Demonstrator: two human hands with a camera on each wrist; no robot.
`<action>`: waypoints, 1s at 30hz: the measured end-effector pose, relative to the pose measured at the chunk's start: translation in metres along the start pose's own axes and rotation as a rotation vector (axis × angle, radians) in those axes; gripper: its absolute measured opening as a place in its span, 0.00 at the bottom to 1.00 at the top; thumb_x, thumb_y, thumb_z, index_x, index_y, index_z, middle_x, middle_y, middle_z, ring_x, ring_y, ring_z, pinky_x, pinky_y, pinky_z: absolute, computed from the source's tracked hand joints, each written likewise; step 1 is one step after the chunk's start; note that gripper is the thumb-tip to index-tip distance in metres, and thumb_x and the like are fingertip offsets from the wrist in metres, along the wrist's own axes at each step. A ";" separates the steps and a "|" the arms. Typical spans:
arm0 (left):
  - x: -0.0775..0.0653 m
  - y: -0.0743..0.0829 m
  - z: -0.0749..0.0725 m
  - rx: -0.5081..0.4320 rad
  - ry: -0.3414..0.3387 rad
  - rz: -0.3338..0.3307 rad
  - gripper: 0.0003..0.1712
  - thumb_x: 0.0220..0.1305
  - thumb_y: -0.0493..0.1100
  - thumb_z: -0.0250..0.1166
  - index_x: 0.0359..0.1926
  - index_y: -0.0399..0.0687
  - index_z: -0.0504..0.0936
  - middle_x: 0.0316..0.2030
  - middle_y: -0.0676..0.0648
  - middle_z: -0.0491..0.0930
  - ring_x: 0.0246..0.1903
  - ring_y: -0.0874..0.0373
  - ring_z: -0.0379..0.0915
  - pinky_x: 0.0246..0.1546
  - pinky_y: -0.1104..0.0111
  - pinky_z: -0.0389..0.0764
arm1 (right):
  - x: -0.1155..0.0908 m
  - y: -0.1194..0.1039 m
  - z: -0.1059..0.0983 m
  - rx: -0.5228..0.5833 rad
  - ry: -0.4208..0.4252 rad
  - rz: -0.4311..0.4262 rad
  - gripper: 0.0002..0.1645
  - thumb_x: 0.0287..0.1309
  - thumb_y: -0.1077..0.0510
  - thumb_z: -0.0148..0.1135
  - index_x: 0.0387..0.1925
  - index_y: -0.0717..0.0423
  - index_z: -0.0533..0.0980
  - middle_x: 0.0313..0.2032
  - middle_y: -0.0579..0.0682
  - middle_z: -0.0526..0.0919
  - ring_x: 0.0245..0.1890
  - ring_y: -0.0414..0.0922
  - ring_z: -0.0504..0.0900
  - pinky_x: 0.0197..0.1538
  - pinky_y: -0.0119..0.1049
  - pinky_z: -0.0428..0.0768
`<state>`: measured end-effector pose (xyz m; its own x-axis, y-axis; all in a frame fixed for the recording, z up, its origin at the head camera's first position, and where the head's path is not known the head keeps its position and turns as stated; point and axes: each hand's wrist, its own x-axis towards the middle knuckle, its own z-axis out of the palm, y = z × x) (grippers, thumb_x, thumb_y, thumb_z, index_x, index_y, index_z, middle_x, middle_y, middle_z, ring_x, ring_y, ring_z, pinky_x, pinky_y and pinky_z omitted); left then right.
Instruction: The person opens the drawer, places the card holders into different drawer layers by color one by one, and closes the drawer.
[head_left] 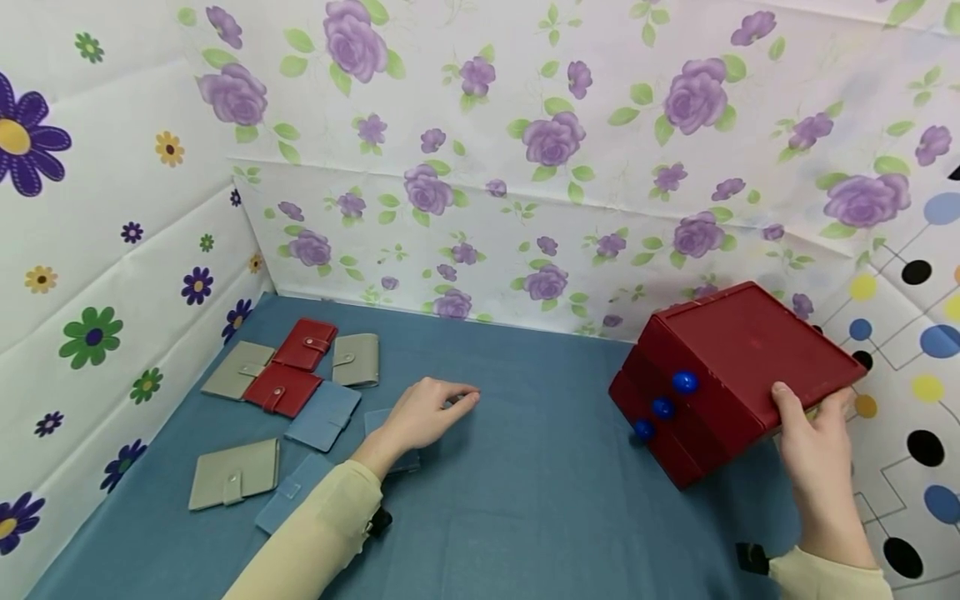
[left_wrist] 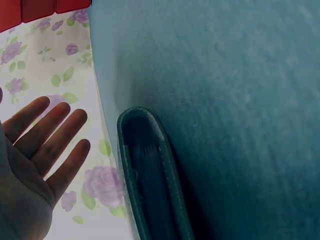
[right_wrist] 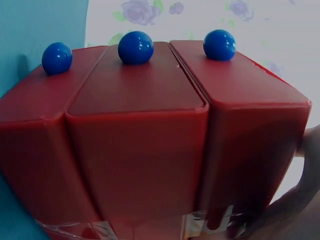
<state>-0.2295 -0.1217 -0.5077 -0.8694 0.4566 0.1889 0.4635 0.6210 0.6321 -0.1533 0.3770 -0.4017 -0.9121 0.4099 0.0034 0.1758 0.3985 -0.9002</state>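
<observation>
Nearest the camera, a pale yellow sleeve (head_left: pixel 311 521) slants up to the left hand (head_left: pixel 418 417), which hangs above the table (head_left: pixel 517 508), its fingers loosely extended and slightly apart in the left wrist view. Behind that wrist, partly covered, lies a blue wallet (head_left: pixel 377 421). On the right side of the table area, the right hand (head_left: pixel 817 454) grips a red drawer box (head_left: pixel 738 367) by the edge, thumb on its broad upper face and the other fingers round the side, mostly hidden, pinching it between them. The box is tilted, with three blue knobs (head_left: pixel 663 407) in a slanting row on its left-facing front; whether its lowest corner touches the table I cannot tell. More wallets lie grouped at the table's left: a rear red wallet (head_left: pixel 306 344), a nearer red wallet (head_left: pixel 282 389) just beside it, grey ones either side, another blue one in front, and a grey wallet (head_left: pixel 235 473) closer to the camera.
</observation>
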 end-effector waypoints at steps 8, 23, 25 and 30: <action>0.000 -0.004 0.004 0.003 -0.006 0.004 0.26 0.84 0.59 0.56 0.65 0.49 0.87 0.52 0.52 0.90 0.48 0.56 0.86 0.38 0.62 0.80 | -0.003 0.001 0.004 0.017 0.017 -0.015 0.51 0.83 0.45 0.47 0.85 0.34 0.23 0.85 0.51 0.34 0.84 0.57 0.41 0.79 0.58 0.59; 0.000 -0.002 0.004 -0.018 -0.016 0.002 0.26 0.84 0.58 0.56 0.65 0.48 0.87 0.54 0.51 0.89 0.50 0.55 0.86 0.43 0.59 0.83 | -0.003 0.000 0.007 0.043 0.015 -0.026 0.54 0.81 0.46 0.43 0.81 0.36 0.14 0.82 0.38 0.15 0.82 0.46 0.19 0.80 0.62 0.31; 0.000 -0.002 0.004 -0.026 -0.019 0.001 0.25 0.84 0.58 0.56 0.65 0.48 0.87 0.55 0.51 0.89 0.51 0.55 0.86 0.45 0.58 0.84 | -0.003 0.000 0.007 0.041 0.023 -0.025 0.54 0.81 0.47 0.43 0.80 0.36 0.14 0.82 0.36 0.14 0.82 0.44 0.16 0.79 0.61 0.28; 0.000 -0.001 0.003 -0.036 -0.021 -0.001 0.25 0.84 0.57 0.57 0.64 0.48 0.87 0.55 0.51 0.89 0.50 0.56 0.86 0.46 0.58 0.84 | -0.003 0.000 0.008 0.037 0.046 -0.023 0.54 0.80 0.48 0.43 0.81 0.36 0.15 0.82 0.35 0.15 0.81 0.41 0.16 0.79 0.59 0.26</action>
<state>-0.2296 -0.1204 -0.5109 -0.8658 0.4697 0.1726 0.4559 0.5981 0.6591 -0.1533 0.3686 -0.4051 -0.8975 0.4388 0.0432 0.1406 0.3777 -0.9152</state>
